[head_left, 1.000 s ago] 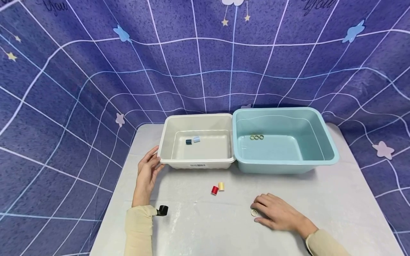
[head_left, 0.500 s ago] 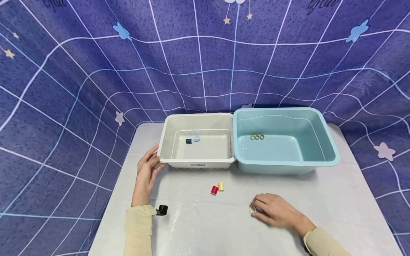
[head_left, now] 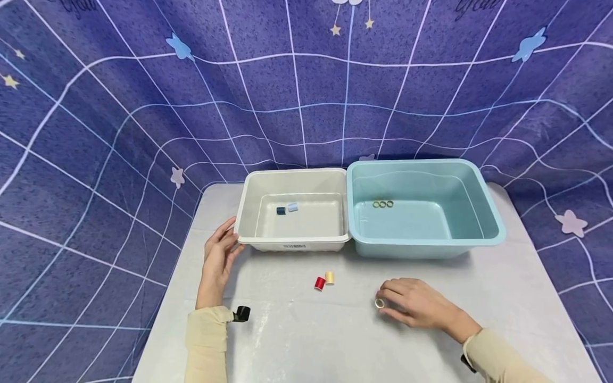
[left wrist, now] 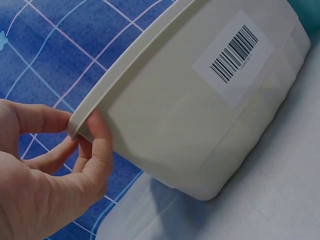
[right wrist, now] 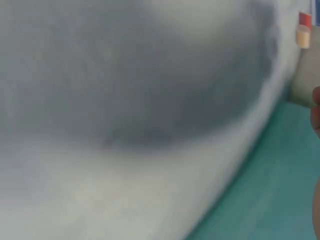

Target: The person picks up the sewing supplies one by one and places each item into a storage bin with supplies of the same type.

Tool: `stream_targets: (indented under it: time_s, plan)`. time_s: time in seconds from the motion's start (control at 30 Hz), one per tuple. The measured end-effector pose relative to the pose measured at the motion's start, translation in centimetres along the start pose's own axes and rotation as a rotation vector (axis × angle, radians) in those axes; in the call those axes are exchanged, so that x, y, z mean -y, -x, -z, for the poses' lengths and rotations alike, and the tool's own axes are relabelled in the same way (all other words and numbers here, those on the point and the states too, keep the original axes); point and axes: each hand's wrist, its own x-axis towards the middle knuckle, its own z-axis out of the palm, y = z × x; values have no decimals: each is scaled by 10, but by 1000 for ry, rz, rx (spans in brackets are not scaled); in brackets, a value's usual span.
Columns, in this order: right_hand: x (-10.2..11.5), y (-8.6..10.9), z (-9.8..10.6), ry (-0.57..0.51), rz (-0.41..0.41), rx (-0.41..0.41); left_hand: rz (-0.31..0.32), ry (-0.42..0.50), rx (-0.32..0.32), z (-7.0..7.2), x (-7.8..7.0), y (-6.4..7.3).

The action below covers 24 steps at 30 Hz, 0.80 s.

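Note:
My left hand (head_left: 219, 266) pinches the front left corner of an off-white plastic bin (head_left: 294, 240); in the left wrist view, thumb and fingers (left wrist: 102, 140) sit about its rim. A dark blue thread spool (head_left: 281, 210) and a light blue one (head_left: 293, 207) lie inside it. My right hand (head_left: 414, 303) pinches a small pale gold ring (head_left: 380, 303) between thumb and fingers, in front of the light blue bin (head_left: 426, 242). Three similar rings (head_left: 382, 204) lie in a row in that bin. Only edges of the right fingers (right wrist: 316, 117) show in the right wrist view.
A red thread spool (head_left: 320, 283) and a yellow one (head_left: 330, 277) lie close together on the white-covered table (head_left: 297, 340), in front of the bins. The two bins stand side by side. A blue patterned curtain (head_left: 306, 122) hangs behind and at both sides.
The right hand has taken hold of the ring, which lay on the table beside its fingers, and has moved slightly toward the bins with it. The left hand stays at the bin's corner.

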Motion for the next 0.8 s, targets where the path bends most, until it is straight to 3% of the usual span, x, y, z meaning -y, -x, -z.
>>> stream_targets:
  time_s: [0.17,0.63,0.8]
  plan:
    - [-9,-15,26,-6,26,-15,3,12,-8,0,-1,0]
    - [-24,-60,92,4,73,-152,10,20,-17,-1,1,-1]
    - [-35,-68,110,18,42,-181,8,23,-18,-1,1,-1]
